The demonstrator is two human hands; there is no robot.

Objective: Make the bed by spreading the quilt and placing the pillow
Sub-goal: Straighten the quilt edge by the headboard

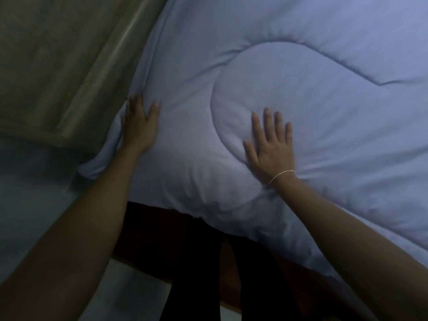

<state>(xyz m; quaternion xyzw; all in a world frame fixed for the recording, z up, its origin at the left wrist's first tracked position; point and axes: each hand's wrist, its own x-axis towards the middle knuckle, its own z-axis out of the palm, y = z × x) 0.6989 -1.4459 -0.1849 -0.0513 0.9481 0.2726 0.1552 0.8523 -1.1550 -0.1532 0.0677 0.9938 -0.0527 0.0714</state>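
quilt [278, 100] under flat left hand [139, 128]; right hand [273, 149]

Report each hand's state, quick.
Left hand: open, flat on the quilt at its edge.
Right hand: open, flat on the quilt.

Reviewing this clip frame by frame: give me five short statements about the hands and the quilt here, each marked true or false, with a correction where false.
1. Both hands lie flat, palms down, on the quilt. True.
2. The right hand is clenched around a pillow. False: its fingers are spread open on the quilt, and no pillow is in view.
3. A thin band circles the right wrist. True.
4. The left hand rests near the quilt's left edge. True.
5. The quilt is dark red. False: it is pale blue.
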